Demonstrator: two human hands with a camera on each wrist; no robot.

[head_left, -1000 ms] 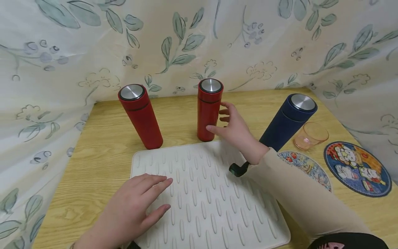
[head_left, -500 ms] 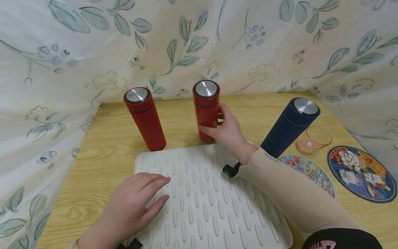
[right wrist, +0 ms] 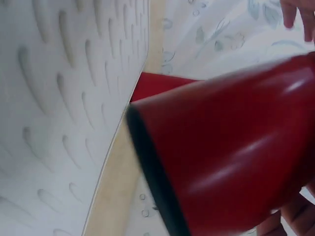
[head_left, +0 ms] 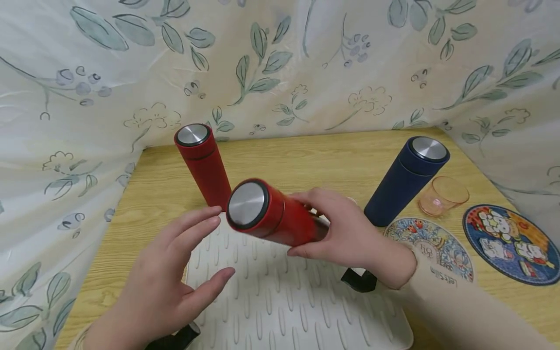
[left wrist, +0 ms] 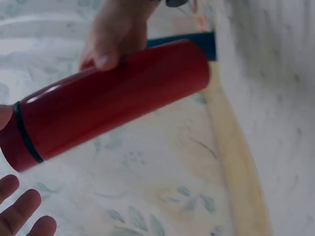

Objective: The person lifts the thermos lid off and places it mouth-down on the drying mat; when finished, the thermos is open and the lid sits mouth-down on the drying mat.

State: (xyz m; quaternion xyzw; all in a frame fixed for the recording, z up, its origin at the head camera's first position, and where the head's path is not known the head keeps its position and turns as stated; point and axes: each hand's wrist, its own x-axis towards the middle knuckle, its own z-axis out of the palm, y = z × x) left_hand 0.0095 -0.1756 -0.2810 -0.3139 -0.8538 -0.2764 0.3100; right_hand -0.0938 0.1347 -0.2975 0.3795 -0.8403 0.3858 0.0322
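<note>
My right hand [head_left: 350, 233] grips a red bottle [head_left: 280, 218] by its lower part, tilted over the white ribbed mat [head_left: 280, 296], its steel lid towards my left hand. My left hand [head_left: 166, 277] has thumb and fingers spread beside that lid; the head view shows no clear grip. In the left wrist view the red bottle [left wrist: 113, 103] crosses between my right hand [left wrist: 118, 37] and the left fingertips [left wrist: 22, 211]. The right wrist view has the bottle's dark base edge and red side [right wrist: 231, 142] close up.
Another red bottle [head_left: 205, 170] stands behind the mat at the left. On the right are a blue bottle [head_left: 400, 187], a clear orange-tinted glass [head_left: 442, 197] and two round patterned coasters [head_left: 512, 243]. A floral cloth [head_left: 319, 63] hangs behind the wooden table [head_left: 118, 223].
My right hand has lifted the middle red bottle off the table and brought it nearer over the mat, tipping its lid leftward. My left hand has risen a little and spread wider.
</note>
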